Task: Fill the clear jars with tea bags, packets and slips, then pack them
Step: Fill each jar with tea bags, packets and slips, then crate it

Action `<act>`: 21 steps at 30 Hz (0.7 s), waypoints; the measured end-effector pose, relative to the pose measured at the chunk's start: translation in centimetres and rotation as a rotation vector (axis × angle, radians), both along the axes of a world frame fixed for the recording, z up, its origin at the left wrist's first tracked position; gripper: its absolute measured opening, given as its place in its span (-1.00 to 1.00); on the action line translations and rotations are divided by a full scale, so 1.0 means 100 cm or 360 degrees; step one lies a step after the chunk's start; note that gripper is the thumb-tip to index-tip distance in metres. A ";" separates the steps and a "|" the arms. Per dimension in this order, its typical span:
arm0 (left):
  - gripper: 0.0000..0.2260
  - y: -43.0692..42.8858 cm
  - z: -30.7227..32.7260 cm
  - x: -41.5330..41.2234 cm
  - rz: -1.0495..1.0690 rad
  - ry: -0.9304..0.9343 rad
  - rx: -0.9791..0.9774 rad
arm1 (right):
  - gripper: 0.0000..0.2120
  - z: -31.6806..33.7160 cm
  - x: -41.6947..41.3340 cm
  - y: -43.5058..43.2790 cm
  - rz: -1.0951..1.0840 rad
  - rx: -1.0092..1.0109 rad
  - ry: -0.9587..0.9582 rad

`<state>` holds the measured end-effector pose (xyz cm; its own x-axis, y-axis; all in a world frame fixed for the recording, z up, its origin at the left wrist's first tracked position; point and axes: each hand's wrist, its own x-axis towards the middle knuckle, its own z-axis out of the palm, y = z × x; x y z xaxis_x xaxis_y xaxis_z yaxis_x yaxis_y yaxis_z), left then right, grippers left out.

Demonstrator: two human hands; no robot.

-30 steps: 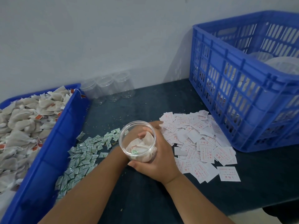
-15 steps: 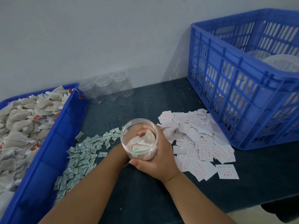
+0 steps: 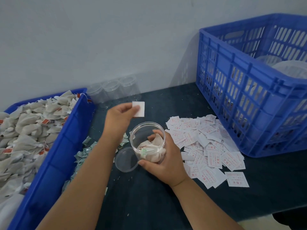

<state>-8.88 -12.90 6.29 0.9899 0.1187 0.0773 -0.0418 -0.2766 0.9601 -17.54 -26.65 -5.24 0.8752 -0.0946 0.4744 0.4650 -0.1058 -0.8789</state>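
My right hand (image 3: pixel 163 161) grips a clear jar (image 3: pixel 147 141) at the table's middle; tea bags and a green-printed packet lie inside it. My left hand (image 3: pixel 118 117) is raised beyond the jar and pinches a white paper slip (image 3: pixel 139 109) between thumb and fingers. A clear lid (image 3: pixel 126 159) lies flat on the table against the jar's left side. A pile of red-printed slips (image 3: pixel 206 148) spreads out to the right of the jar. Small green packets (image 3: pixel 83 151) are scattered to the left, partly hidden by my left forearm.
A low blue tray (image 3: pixel 66 143) heaped with tea bags (image 3: pixel 25 130) fills the left side. Three empty clear jars (image 3: pixel 113 91) stand by the wall. A tall blue crate (image 3: pixel 259 90) holding clear containers stands at the right. The table's front edge runs at the lower right.
My left hand left the jar, took a slip and rose above and behind the jar. The lid now shows on the table beside the jar. My right hand still holds the jar.
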 end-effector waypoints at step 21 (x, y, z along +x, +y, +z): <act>-0.84 0.069 -0.014 -0.075 0.0137 -0.0162 0.0917 | -0.27 -0.002 -0.001 0.002 0.0018 -0.0089 0.0118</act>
<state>-16.40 -6.03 4.91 0.9627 0.1091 0.2476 -0.0802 -0.7587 0.6464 -17.61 -26.43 -5.46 0.9090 -0.0594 0.4125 0.4003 -0.1508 -0.9039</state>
